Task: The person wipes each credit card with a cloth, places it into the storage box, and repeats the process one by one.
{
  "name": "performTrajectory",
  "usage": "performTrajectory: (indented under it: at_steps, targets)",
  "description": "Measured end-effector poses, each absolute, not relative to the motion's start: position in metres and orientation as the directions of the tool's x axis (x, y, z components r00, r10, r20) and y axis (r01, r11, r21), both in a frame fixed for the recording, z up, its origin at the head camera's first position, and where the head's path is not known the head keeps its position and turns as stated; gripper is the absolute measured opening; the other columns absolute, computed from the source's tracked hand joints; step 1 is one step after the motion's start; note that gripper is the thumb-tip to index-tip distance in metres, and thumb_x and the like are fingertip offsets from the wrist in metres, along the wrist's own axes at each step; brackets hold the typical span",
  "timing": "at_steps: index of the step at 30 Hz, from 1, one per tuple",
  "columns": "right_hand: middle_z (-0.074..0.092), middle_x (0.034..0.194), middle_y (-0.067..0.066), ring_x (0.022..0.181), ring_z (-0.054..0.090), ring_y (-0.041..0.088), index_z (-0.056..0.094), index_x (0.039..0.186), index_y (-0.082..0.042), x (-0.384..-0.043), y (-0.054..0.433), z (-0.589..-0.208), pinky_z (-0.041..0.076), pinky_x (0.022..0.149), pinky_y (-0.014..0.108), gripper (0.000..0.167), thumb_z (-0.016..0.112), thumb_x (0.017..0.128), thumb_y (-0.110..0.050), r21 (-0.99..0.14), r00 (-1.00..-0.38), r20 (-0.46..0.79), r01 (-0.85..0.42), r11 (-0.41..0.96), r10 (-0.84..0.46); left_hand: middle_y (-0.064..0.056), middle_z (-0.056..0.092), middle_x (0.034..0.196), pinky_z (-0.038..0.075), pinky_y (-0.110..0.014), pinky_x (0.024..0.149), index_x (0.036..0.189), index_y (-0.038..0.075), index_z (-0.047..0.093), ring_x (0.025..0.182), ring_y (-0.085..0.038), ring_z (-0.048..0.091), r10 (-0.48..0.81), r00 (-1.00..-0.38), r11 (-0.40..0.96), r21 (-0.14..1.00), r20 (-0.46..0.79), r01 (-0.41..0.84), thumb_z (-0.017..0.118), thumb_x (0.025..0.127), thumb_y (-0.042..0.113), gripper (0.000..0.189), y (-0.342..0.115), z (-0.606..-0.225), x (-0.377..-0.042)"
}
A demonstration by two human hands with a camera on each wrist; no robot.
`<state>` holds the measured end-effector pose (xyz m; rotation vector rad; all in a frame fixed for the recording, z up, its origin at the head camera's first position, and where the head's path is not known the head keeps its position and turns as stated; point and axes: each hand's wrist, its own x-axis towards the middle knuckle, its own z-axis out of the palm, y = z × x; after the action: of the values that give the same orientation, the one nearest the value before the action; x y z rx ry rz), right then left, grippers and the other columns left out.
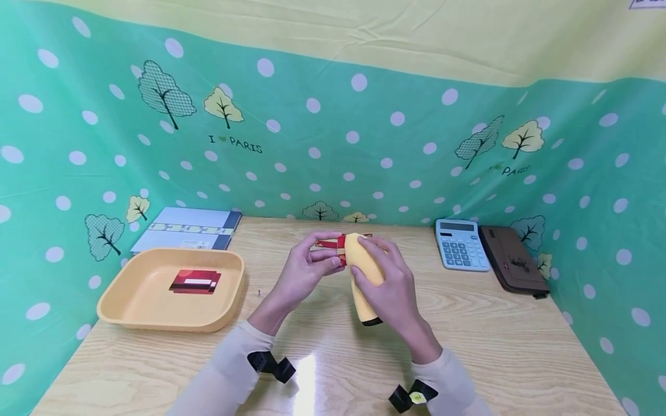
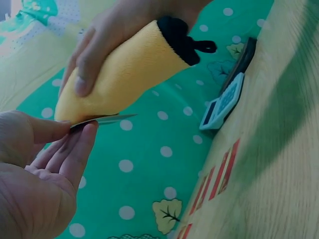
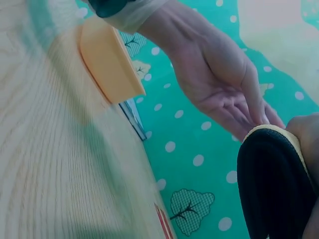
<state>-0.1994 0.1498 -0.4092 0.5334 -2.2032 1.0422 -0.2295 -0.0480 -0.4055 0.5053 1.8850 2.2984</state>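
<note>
My left hand point(image 1: 300, 270) pinches a thin red card point(image 1: 341, 249) between thumb and fingers, left of the table's middle line. In the left wrist view the card point(image 2: 113, 119) shows edge-on, its near end against a yellow plush wiping pad point(image 2: 124, 74). My right hand point(image 1: 393, 287) grips this pad from above, fingers curled over its rounded body. The pad has a black end with a small black loop point(image 2: 204, 46). Its dark underside point(image 3: 271, 184) faces the right wrist camera. More red-striped cards point(image 2: 224, 169) lie on the table behind the hands, mostly hidden in the head view.
On the left, a cream plastic tray point(image 1: 125, 315) holds a few red cards point(image 1: 196, 282). Behind it lies a blue-grey folder point(image 1: 182, 222). A light blue calculator point(image 1: 461, 245) and a brown zip wallet point(image 1: 512, 260) lie at the back right. A patterned curtain surrounds the wooden table point(image 1: 494, 358).
</note>
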Motion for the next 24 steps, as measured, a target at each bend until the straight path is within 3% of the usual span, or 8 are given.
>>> performTrajectory:
  at_steps: [8, 16, 24]
  targets:
    - [0.064, 0.132, 0.008, 0.110, 0.068, 0.026, 0.067, 0.138, -0.020, -0.194, 0.145, -0.407, 0.062, 0.077, 0.039, 0.059, 0.085, 0.082, -0.012, -0.529, -0.710, 0.698, -0.603, 0.597, -0.098, -0.031, 0.067, 0.127, 0.061, -0.049, 0.099, 0.137, 0.004, 0.057, 0.104, -0.015, 0.075, 0.303, -0.935, -0.208, 0.970, 0.186, 0.125, 0.061, 0.097, -0.010, 0.043, -0.045, -0.407, -0.228]
    - [0.065, 0.131, 0.010, 0.106, 0.070, 0.027, 0.067, 0.137, -0.018, -0.198, 0.148, -0.408, 0.063, 0.077, 0.041, 0.056, 0.085, 0.084, -0.015, -0.490, -0.690, 0.719, -0.591, 0.641, -0.087, -0.033, 0.067, 0.126, 0.064, -0.041, 0.094, 0.137, 0.002, 0.057, 0.103, -0.015, 0.075, 0.300, -0.933, -0.227, 0.965, 0.201, 0.135, 0.061, 0.097, -0.011, 0.042, -0.044, -0.406, -0.227]
    - [0.067, 0.127, 0.012, 0.098, 0.068, 0.027, 0.068, 0.137, -0.019, -0.210, 0.163, -0.411, 0.061, 0.071, 0.038, 0.054, 0.084, 0.085, -0.018, -0.549, -0.737, 0.676, -0.517, 0.657, -0.015, -0.036, 0.068, 0.122, 0.064, -0.042, 0.092, 0.139, 0.002, 0.057, 0.100, -0.017, 0.077, 0.305, -0.930, -0.215, 0.966, 0.203, 0.141, 0.064, 0.097, -0.007, 0.044, -0.056, -0.400, -0.227]
